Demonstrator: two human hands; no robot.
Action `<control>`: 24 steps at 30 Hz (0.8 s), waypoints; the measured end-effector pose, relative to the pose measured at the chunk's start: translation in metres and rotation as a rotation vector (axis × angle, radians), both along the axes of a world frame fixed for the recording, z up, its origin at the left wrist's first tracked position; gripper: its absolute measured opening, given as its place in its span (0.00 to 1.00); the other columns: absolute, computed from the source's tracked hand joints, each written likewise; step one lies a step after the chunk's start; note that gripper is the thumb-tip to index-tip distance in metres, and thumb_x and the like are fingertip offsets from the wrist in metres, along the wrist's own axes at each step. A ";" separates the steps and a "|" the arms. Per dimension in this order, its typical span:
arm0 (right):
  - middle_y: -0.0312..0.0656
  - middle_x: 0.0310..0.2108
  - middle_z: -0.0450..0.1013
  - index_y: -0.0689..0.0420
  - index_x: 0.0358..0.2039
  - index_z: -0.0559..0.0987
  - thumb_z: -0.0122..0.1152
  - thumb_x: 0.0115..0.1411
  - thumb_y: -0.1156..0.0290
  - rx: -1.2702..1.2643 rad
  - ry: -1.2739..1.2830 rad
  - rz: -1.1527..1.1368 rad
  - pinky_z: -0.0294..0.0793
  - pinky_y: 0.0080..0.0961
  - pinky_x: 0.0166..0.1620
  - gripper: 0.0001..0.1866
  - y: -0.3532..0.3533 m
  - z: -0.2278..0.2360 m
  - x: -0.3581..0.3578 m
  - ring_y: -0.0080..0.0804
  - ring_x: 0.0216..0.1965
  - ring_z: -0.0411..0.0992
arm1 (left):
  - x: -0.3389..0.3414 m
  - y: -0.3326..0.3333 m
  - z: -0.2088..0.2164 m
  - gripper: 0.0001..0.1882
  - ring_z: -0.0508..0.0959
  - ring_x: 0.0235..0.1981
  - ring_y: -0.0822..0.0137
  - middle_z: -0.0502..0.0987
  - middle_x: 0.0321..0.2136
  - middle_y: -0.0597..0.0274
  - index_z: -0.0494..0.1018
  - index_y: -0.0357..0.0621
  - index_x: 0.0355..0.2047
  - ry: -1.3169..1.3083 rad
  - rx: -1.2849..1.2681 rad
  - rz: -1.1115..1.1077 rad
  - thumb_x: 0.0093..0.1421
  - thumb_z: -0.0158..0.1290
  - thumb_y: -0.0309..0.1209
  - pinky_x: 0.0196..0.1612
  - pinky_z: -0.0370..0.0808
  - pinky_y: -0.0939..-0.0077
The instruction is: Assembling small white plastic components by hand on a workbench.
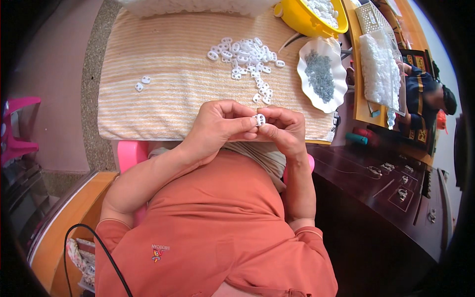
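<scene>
Close to the table's near edge, a small white two-holed cord lock (260, 119) is pinched between the fingertips of both hands. My left hand (215, 123) grips it from the left with thumb and fingers pressed together. From the other side my right hand (287, 129) closes thumb and forefinger on it. Just beyond the fingers, a loose pile of similar white two-holed pieces (242, 52) trails toward me over the striped cloth (163, 106). Two pieces (139, 86) lie apart at the left. A white scalloped plate (324, 103) at the right holds small grey metal parts (318, 72), seemingly springs.
A yellow basin (302, 20) of white parts stands at the far right, near dark curved tweezers (291, 42). A clear bag of white parts (190, 6) lies at the far edge. Another bag (378, 69) rests on a side table, beside a seated person (423, 96).
</scene>
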State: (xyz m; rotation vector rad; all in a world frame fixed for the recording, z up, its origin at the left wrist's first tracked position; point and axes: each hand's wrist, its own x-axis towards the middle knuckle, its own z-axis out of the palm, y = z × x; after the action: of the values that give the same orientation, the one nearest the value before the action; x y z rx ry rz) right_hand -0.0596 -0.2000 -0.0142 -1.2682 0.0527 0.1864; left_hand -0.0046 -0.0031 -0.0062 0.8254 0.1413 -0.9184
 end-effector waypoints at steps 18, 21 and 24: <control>0.48 0.39 0.76 0.70 0.46 0.75 0.60 0.56 0.86 0.081 -0.015 0.027 0.82 0.29 0.43 0.16 0.000 0.001 0.001 0.34 0.40 0.77 | 0.004 0.001 0.000 0.07 0.81 0.31 0.70 0.80 0.32 0.56 0.75 0.35 0.38 0.048 -0.028 -0.036 0.59 0.56 0.23 0.36 0.81 0.80; 0.48 0.40 0.76 0.70 0.47 0.74 0.60 0.56 0.86 0.078 -0.044 0.035 0.82 0.29 0.44 0.16 0.000 0.001 0.002 0.34 0.41 0.77 | 0.005 0.002 0.000 0.07 0.81 0.31 0.70 0.79 0.32 0.57 0.75 0.35 0.38 0.080 -0.058 -0.044 0.58 0.57 0.23 0.36 0.81 0.80; 0.48 0.40 0.75 0.70 0.47 0.75 0.60 0.56 0.85 0.127 -0.067 0.033 0.81 0.27 0.44 0.16 0.002 0.002 0.002 0.34 0.41 0.77 | 0.006 0.002 0.001 0.08 0.80 0.31 0.71 0.79 0.31 0.59 0.76 0.36 0.37 0.110 -0.103 -0.059 0.58 0.58 0.24 0.36 0.81 0.81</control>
State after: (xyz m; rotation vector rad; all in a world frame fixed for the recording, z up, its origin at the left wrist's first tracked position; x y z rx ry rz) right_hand -0.0574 -0.1978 -0.0124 -1.1485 -0.0367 0.1730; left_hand 0.0010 -0.0013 -0.0052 0.6874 0.1646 -1.0186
